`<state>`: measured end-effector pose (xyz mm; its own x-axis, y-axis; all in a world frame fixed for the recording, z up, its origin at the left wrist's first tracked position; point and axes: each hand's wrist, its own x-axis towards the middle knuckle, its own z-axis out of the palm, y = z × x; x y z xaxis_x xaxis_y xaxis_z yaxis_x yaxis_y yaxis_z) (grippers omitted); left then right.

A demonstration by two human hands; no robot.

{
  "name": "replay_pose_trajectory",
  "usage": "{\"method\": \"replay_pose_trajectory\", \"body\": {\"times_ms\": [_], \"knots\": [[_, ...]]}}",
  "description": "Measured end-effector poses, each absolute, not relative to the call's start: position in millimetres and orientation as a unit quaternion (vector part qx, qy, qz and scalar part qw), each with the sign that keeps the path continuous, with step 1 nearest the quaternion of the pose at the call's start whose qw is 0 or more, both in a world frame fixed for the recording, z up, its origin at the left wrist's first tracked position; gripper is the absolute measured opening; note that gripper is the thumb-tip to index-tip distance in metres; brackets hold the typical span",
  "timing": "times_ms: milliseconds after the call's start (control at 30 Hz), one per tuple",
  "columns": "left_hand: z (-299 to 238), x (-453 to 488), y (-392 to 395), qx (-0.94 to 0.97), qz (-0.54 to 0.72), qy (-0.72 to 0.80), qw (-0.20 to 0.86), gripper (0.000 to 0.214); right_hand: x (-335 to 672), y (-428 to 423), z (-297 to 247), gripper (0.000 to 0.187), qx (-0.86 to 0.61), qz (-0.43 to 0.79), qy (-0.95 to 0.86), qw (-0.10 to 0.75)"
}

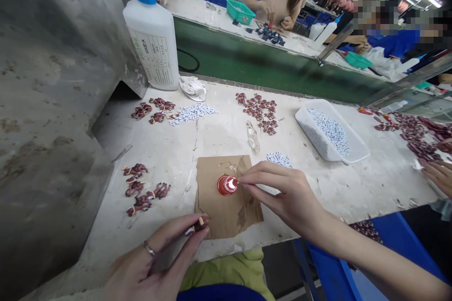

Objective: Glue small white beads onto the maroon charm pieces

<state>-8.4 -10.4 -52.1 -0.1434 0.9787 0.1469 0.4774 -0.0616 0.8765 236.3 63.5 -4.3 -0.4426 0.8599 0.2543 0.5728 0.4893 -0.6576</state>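
Observation:
My left hand [158, 254] pinches a small brown figurine [200, 224] with a tan band and a white bit, just off the lower left edge of a cardboard piece [215, 221]. On the cardboard sits a small red cap [222, 187] with something shiny and wet-looking on it. My right hand [282, 188] is closed, thumb and fingertips pinched together at the right side of the red cap. What lies between those fingertips is too small to make out. Small white pieces [278, 159] lie in a pile just beyond my right hand.
Brown figurines lie in groups at the left [139, 197] and back [257, 110]. White pieces [192, 113] lie beside a glue bottle [151, 42] and crumpled cloth [192, 87]. A white basket [356, 150] holds more pieces. Machine metal [52, 127] stands left; a co-worker's hand [438, 174] is right.

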Motion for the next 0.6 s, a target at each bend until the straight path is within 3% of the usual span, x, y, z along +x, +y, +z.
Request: {"method": "replay_pose_trajectory", "body": {"times_ms": [300, 600], "knots": [[-40.2, 6.4, -2.6, 0.603, 0.466, 0.582, 0.283, 0.008, 234.2, 63.9, -6.3, 0.018, -0.432, 0.23, -0.826, 0.281], [-41.3, 16.7, -6.5, 0.614, 0.49, 0.569, 0.244, 0.015, 218.1, 35.6, 5.2, 0.017, -0.421, 0.384, -0.728, 0.382]]}}
